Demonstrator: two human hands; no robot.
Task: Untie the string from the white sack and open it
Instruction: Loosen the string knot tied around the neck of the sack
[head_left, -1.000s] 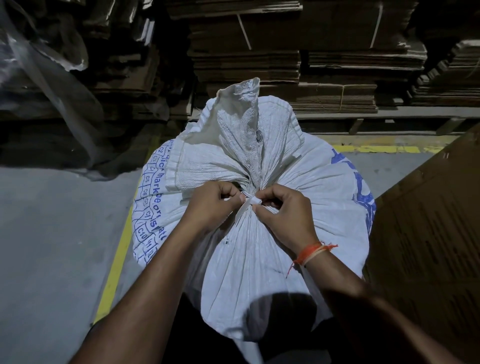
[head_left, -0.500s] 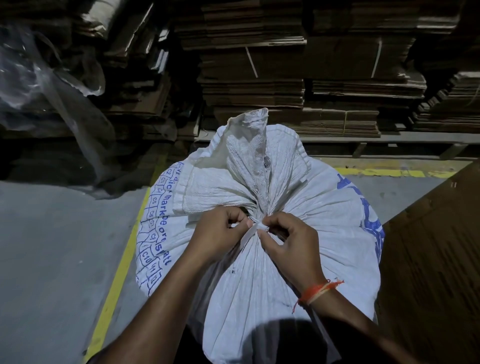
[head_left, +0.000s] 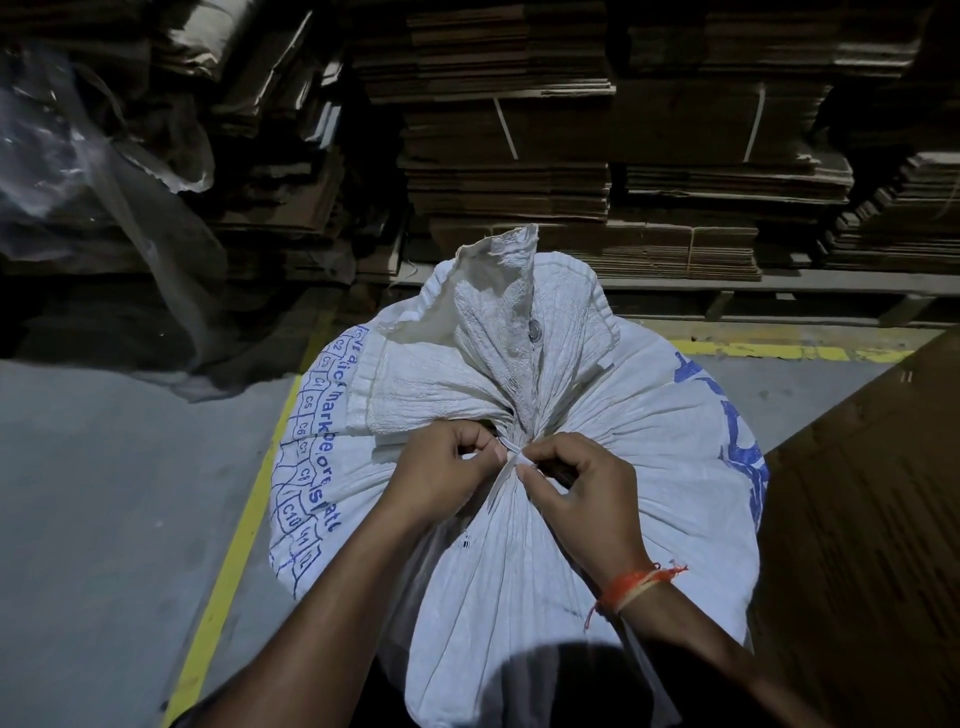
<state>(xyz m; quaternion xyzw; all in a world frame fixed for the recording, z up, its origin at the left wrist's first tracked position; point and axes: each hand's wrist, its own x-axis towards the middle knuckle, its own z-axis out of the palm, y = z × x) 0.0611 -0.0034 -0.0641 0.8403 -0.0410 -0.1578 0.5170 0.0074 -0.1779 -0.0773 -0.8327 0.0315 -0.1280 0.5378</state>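
Observation:
A full white woven sack (head_left: 639, 467) with blue print stands upright in front of me, its neck gathered and tied. A white string (head_left: 511, 460) binds the neck just below the loose top flap. My left hand (head_left: 441, 475) pinches the string at the knot from the left. My right hand (head_left: 582, 493), with an orange thread on its wrist, pinches the string from the right. The fingertips of both hands almost touch at the knot, which they partly hide.
Stacks of flattened cardboard (head_left: 519, 171) fill the racks behind the sack. A brown cardboard sheet (head_left: 857, 519) stands close on the right. A yellow floor line (head_left: 234, 545) runs along the grey concrete floor on the left. Clear plastic wrap (head_left: 104, 171) hangs at far left.
The view has tilted upward, so the sack and hands sit lower in the frame. Both hands stay pinched on the string at the knot, which still holds the neck closed.

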